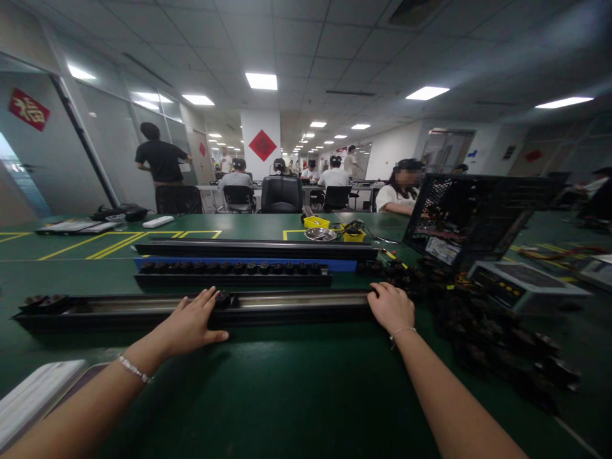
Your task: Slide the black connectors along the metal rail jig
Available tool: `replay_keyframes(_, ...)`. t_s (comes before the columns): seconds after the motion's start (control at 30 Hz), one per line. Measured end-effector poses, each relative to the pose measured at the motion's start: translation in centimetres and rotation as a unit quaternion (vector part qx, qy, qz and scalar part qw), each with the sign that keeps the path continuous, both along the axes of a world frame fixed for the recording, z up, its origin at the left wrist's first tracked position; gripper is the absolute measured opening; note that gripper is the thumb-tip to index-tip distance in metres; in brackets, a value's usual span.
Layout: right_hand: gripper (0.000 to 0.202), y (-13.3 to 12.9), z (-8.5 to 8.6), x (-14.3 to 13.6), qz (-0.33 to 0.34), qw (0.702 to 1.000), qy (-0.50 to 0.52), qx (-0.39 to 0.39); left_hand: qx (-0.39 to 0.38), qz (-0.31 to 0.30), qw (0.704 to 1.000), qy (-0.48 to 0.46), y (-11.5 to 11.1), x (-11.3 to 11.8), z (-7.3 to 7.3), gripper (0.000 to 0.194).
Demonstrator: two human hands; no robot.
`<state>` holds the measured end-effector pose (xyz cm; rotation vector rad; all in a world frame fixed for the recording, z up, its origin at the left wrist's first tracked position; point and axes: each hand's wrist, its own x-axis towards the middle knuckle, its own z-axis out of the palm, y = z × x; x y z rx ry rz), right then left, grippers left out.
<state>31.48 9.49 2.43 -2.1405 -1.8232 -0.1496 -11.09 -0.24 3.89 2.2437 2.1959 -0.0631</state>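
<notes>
The near black rail [296, 320] lies lengthwise across the green table [306, 395], directly in front of the person, a pale metal strip [296, 298] running along its channel; a small black block [225, 298] sits in that channel, left of the rail's middle; more small black parts [48, 302] crowd the rail's left end.

The left hand [194, 319] is laid over the rail just beside the block, open, its fingers stretched out and its thumb on the near side; the right hand [394, 309] rests at the rail's right end with fingers bent over it, though whether they grip it I cannot tell.

Just beyond the rail stands a second black rail [234, 278] carrying a row of round black parts [251, 268]; past that come a blue strip [343, 264] and a third black rail [258, 247]; farther beyond are a yellow tray [316, 222] and a round metal dish [320, 234].

Right of the near rail spreads a heap of dark parts [497, 341], with a metal box [540, 290] and an open black case [478, 217] behind; well beyond the rail, a co-worker in white [389, 197] sits.
</notes>
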Motion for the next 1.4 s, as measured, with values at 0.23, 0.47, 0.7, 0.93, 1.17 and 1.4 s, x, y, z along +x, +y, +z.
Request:
replay_keyframes(0.23,0.043,-0.1,0.0,0.0,-0.007,1.0,-0.004,0.001,-0.007,0.006,1.0,0.011,0.1,0.8,0.0,0.101)
replay_keyframes(0.47,0.044,0.0,0.0,0.0,-0.002,1.0,-0.003,-0.006,0.013,0.0,1.0,0.007,0.2,1.9,-0.3,0.103)
replay_keyframes(0.7,0.045,0.0,0.0,0.0,-0.003,1.0,0.005,-0.006,0.044,-0.02,0.999,-0.004,0.7,2.8,-0.8,0.101)
replay_keyframes(0.93,0.044,0.0,-0.2,0.1,-0.001,1.0,0.0,0.004,0.04,-0.013,0.999,0.002,0.5,4.5,-0.6,0.098)
replay_keyframes(1.17,0.045,0.0,-0.1,0.1,-0.001,1.0,0.001,0.003,0.047,-0.023,0.999,-0.001,0.7,5.4,-0.6,0.097)
replay_keyframes(1.4,0.045,0.0,0.0,0.1,0.001,1.0,0.001,-0.009,0.073,-0.029,0.997,-0.014,0.9,5.4,-1.1,0.093)
